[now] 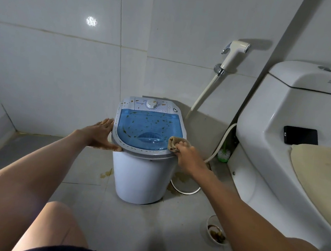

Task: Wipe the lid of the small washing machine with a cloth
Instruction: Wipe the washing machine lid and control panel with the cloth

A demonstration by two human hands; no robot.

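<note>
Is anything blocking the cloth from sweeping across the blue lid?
Nothing visible does. The right hand holds the tan cloth at the near right edge of the translucent blue lid; only brown specks lie ahead.

floor: washing machine; bowl; toilet; hose

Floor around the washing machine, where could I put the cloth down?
Bare tiles lie left of the washing machine, toward the wall. Right is crowded: white hose, brush, toilet, yellow stains. The small bowl sits near the right arm.
</note>
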